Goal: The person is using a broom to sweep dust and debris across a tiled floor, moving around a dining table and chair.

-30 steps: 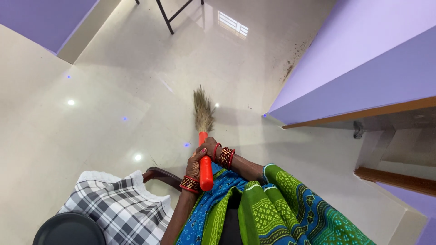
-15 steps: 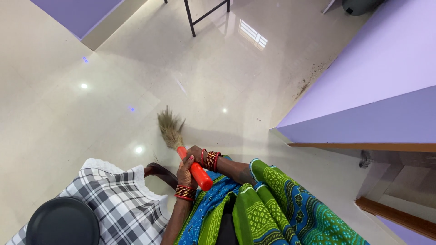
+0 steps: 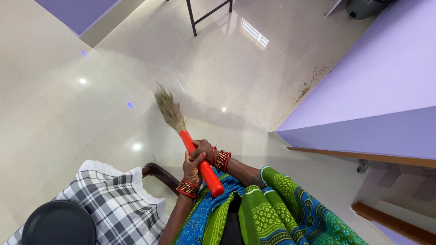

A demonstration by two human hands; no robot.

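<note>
Both hands, left hand (image 3: 193, 167) and right hand (image 3: 204, 149), are gripping a broom (image 3: 188, 144) by its orange handle, bristles resting on the glossy floor (image 3: 91, 113), a checked cloth (image 3: 109, 204) lying near left.

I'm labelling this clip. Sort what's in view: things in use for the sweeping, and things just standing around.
In use:
broom, gripped by left hand and right hand
glossy floor

Standing around:
checked cloth
black round seat
purple counter
black metal legs

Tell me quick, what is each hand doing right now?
Left hand: closed around the orange handle of the broom.
Right hand: closed around the same handle, a bit nearer the bristles.
</note>
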